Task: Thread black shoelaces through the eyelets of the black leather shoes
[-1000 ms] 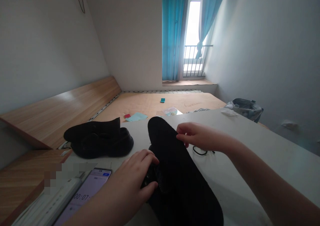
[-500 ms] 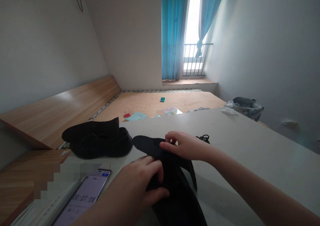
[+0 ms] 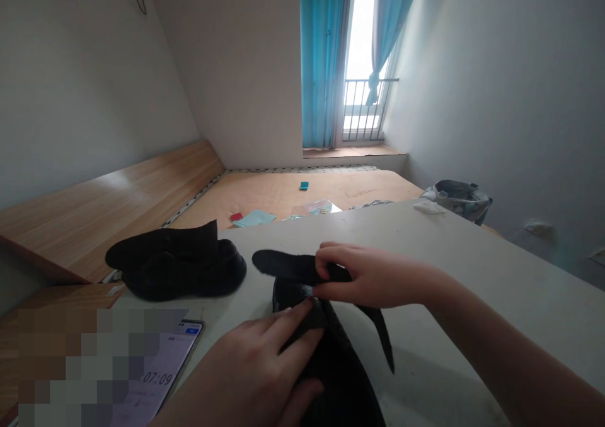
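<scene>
A black shoe stands at the near edge of the white table, its near part cut off by the frame. My left hand grips its upper from the left, with the fingertips at the shoe's opening. Above the far end of the shoe, my right hand pinches a flat black insole-like piece. One rounded end of the piece sticks out to the left, and a pointed end hangs down on the right. My right fingertips also come close to the shoe's rim, near my left fingers; whether they touch is unclear.
A second black shoe, with a similar flat black piece on top, lies at the left. A phone showing a timer is near my left forearm. Beyond the white table are a wooden board and a fabric bag.
My right hand has lifted the flat black piece off the shoe, moving slightly right, and the far end of the shoe now shows. My left fingers have shifted onto the shoe's opening.
</scene>
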`<move>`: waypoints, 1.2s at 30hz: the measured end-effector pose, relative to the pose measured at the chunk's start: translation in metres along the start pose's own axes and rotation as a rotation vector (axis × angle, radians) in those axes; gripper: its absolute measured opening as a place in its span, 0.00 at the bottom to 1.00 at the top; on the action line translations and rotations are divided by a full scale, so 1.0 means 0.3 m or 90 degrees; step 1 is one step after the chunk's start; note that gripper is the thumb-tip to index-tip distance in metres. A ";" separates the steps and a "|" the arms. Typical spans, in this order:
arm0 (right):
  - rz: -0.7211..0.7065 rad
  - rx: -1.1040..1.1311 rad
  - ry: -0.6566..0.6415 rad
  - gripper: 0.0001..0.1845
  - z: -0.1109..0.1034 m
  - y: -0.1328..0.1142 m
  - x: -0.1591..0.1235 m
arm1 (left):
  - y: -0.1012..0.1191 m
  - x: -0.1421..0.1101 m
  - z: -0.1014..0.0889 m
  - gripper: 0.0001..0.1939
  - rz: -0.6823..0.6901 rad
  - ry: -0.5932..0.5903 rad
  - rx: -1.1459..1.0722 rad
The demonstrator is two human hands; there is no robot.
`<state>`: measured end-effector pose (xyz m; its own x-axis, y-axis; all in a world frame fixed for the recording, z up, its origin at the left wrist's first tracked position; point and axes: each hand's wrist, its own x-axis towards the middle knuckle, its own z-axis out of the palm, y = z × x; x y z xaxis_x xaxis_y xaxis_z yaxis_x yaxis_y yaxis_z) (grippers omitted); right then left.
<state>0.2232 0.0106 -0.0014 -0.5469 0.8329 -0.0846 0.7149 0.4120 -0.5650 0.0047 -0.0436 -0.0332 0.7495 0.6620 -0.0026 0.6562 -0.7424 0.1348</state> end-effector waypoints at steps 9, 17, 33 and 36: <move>-0.029 0.363 -0.145 0.18 -0.023 0.034 0.019 | -0.052 -0.003 0.018 0.34 -0.039 0.067 -0.037; -0.133 0.422 -0.236 0.17 0.007 0.041 0.037 | -0.058 0.009 -0.005 0.17 -0.099 0.057 -0.172; 0.045 0.368 -0.324 0.17 -0.094 0.117 0.011 | -0.109 -0.001 -0.018 0.38 -0.118 -0.033 -0.217; 0.050 0.389 -0.298 0.18 -0.086 0.114 0.014 | -0.113 -0.007 -0.013 0.38 -0.129 -0.039 -0.206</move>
<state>0.2565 0.0377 0.0001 -0.7287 0.5526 -0.4045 0.4665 -0.0320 -0.8839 -0.0195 -0.0194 -0.0338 0.6175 0.7774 -0.1197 0.7375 -0.5193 0.4318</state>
